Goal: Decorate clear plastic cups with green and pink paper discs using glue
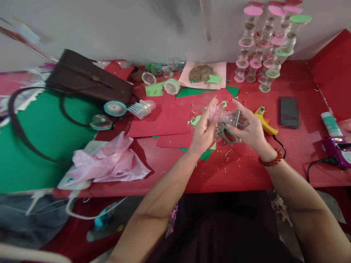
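Between my two hands lies a clear plastic hourglass-shaped piece (225, 117), turned on its side, with a pink disc at its left end. My left hand (204, 131) presses against the pink end, fingers closed in around it. At the other end my right hand (249, 128) grips the wide clear rim between thumb and fingers. Grey-handled scissors (229, 136) lie on the table just below the piece, partly hidden by my right hand. Green paper scraps (196, 120) are strewn around my hands.
Several similar hourglass pieces (264, 44) stand stacked at the back right. A yellow glue gun (265, 122) lies right of my right hand. Sand on pink paper (203, 74) sits behind. Stacked clear cups (142, 109), a brown bag (90, 78) and a pink plastic bag (112, 160) are left.
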### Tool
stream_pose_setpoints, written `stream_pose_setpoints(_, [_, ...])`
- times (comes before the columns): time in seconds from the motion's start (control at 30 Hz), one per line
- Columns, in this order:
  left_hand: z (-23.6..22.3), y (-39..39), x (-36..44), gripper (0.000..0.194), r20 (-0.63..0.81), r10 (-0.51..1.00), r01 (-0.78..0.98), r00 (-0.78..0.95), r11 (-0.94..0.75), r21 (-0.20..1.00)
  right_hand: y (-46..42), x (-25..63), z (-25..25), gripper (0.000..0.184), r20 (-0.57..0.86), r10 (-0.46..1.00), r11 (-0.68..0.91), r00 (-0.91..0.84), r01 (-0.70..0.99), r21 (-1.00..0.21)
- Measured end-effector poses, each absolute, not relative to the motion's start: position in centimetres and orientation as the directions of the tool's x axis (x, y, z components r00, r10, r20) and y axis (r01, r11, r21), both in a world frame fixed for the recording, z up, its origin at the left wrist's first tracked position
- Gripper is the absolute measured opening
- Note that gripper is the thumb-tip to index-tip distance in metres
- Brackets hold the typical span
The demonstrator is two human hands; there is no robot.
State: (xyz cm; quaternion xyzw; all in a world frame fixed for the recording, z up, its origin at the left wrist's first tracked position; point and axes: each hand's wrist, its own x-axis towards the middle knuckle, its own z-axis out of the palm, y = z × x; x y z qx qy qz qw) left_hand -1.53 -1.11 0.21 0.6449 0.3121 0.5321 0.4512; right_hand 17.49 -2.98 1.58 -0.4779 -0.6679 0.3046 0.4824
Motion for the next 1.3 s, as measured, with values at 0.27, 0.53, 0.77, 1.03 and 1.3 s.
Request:
stream_pose_setpoints(0.27, [-0.3,-1.4,-1.1,0.06,0.362,0.905,-0.026,0.225,-0.365,0.931,-2.4,17.5,0.1,0.074,0.375,0.926,0.373,-0.052,0.295,-0.88])
stream_pose_setpoints(0.53, [0.2,-1.5,0.0,0.053,0.11,0.98,-0.304,0.164,-0.056,0.951,-3.2,16.9,0.7,0.079,0.516,0.852,0.498,-0.09,0.441,-0.746])
stream_pose_setpoints(0.77, [0.6,-1.1,-0.1,0.053,-0.252,0.943,-0.561,0.219,0.333,0.758,-3.9,16.8,1.4,0.095,0.662,0.737,0.621,-0.135,0.521,-0.585])
stream_pose_setpoints(1.03, [0.3,-0.8,0.2,0.031,-0.326,0.899,-0.592,0.291,0.437,0.677,-4.0,16.8,1.5,0.089,0.63,0.753,0.613,-0.192,0.555,-0.563])
stream_pose_setpoints(1.3, [-0.4,-0.7,-0.1,0.032,-0.348,0.9,-0.571,0.264,0.436,0.695,-4.0,16.5,1.7,0.063,0.632,0.745,0.626,-0.213,0.549,-0.553])
